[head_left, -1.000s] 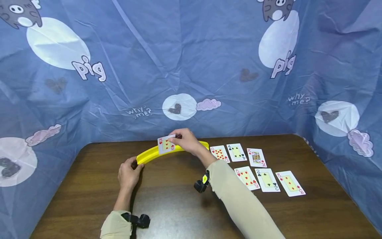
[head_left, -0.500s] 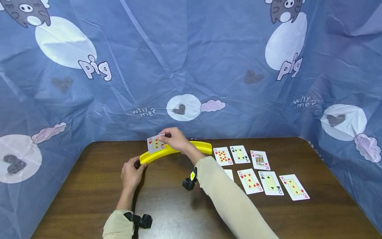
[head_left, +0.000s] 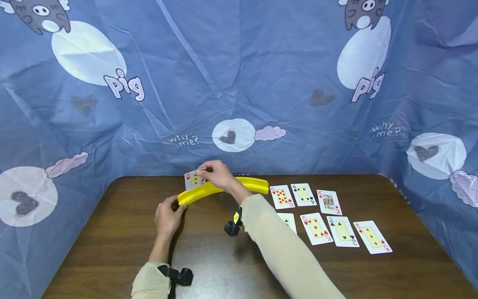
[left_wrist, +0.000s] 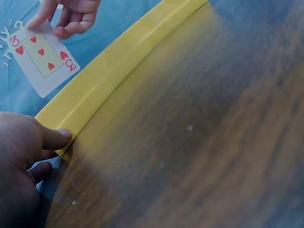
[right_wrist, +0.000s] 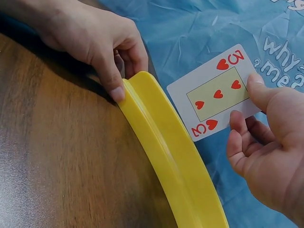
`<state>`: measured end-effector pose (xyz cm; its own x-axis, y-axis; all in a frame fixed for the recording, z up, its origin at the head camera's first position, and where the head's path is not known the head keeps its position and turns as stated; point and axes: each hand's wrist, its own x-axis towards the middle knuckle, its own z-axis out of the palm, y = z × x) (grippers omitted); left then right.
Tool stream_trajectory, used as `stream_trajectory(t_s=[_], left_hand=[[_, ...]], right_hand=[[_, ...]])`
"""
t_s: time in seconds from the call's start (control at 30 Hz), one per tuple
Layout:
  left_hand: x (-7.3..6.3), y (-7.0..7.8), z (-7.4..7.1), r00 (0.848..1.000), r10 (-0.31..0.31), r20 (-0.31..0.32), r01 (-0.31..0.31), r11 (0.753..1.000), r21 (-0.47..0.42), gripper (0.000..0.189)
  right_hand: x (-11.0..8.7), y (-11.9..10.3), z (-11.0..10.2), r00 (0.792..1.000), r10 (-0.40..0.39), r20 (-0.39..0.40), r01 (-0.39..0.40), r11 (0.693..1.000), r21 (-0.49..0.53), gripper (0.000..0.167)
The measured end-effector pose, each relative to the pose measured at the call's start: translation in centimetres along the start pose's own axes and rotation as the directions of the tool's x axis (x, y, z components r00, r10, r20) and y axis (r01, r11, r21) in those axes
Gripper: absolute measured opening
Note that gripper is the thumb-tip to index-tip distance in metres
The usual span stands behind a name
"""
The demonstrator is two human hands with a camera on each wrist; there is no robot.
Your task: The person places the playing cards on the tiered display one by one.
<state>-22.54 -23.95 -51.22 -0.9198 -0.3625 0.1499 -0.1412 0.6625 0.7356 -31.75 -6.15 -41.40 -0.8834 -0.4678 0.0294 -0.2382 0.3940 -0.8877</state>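
Observation:
A yellow curved card holder (head_left: pixel 204 189) arcs across the back of the table. My left hand (head_left: pixel 168 216) grips its left end, thumb on the near side, as the left wrist view shows. My right hand (head_left: pixel 218 174) pinches a three of hearts (right_wrist: pixel 217 94) between thumb and fingers by one short edge. The card is raised over the holder's left part, face toward me. In the right wrist view its opposite short edge lies right along the holder's far edge. Seen from the head, the holder overlaps the bottom of the card.
To the right, playing cards lie face up in two rows: the ten of hearts (head_left: pixel 282 197), four of clubs or spades (head_left: pixel 303 194) and king of diamonds (head_left: pixel 329 202) behind, the five of hearts (head_left: pixel 316 229) and others in front. My right sleeve (head_left: pixel 280 241) partly covers one card. Blue cloth (head_left: pixel 239 83) surrounds the table.
My right hand has carried the three of hearts leftward along the holder and lowered it slightly toward the holder's far edge. My left hand keeps its grip on the end. The head view has shifted slightly.

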Motion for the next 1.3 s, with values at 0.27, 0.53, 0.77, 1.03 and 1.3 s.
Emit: stream_trajectory(t_s=[0.27,0.53,0.77,1.03,1.3], left_hand=[[-0.1,0.0,0.2,1.0,-0.003,-0.001,0.003,1.0,0.004,0.042],[0.0,-0.1,0.4,1.0,0.001,-0.002,-0.001,1.0,0.001,0.042],[0.0,-0.1,0.4,0.999,0.02,-0.028,-0.02,1.0,0.004,0.04],[0.1,-0.2,0.3,0.999,0.024,-0.043,-0.024,1.0,0.004,0.04],[0.0,-0.2,0.3,0.999,0.023,-0.049,-0.023,1.0,0.011,0.04]], right_hand=[[0.2,-0.1,0.1,1.0,0.0,-0.003,0.0,0.997,-0.078,0.024],[0.2,-0.1,0.4,1.0,0.006,-0.004,-0.006,0.995,-0.101,0.025],[0.2,0.0,0.7,1.0,0.023,0.008,-0.023,0.997,-0.079,0.024],[0.4,0.2,1.5,0.999,0.053,0.011,-0.052,0.997,-0.063,0.025],[0.3,0.3,2.0,0.999,0.04,-0.023,-0.042,0.997,-0.07,0.025]])
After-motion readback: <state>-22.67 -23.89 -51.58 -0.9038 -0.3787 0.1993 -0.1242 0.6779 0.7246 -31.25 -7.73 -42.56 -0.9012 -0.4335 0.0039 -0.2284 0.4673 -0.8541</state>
